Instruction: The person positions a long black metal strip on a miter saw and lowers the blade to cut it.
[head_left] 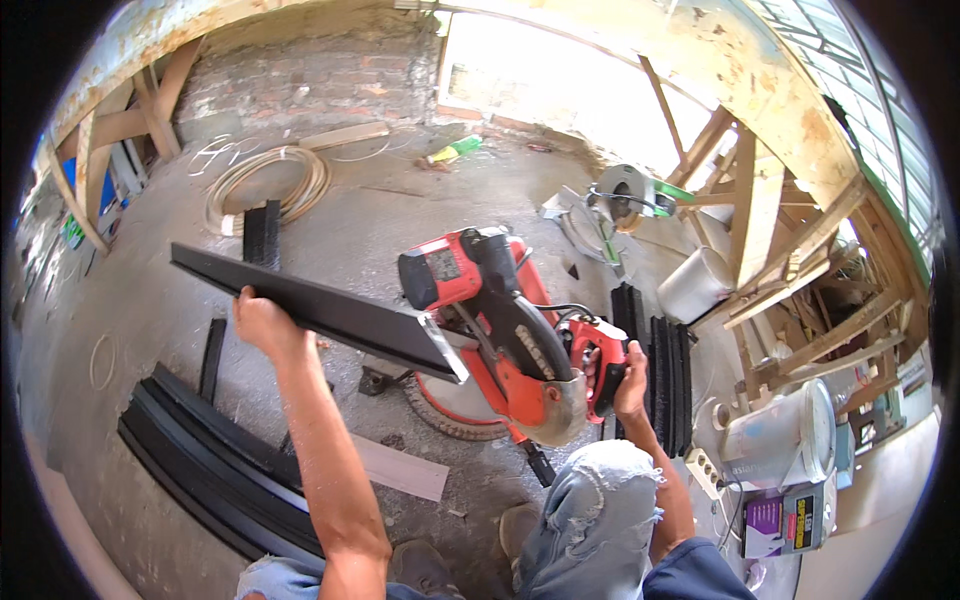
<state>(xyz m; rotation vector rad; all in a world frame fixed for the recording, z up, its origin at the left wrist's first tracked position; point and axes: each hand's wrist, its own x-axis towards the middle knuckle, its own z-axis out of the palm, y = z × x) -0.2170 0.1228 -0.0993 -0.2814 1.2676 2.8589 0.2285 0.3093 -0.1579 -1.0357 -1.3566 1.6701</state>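
My left hand is closed around a long black metal profile with a channel shape. The profile slants across the middle, its bright cut end beside the saw's blade area. My right hand wraps round the handle of a red and black mitre saw, which stands on the floor in front of me. The orange and grey blade guard covers most of the blade. Below it, the round red saw base shows in part. Whether the profile touches the saw's fence cannot be made out.
Several long black profiles lie at the lower left, and more short black pieces lie at right. A second mitre saw, a coiled hose, a white bucket, a power strip and timber frames surround the spot.
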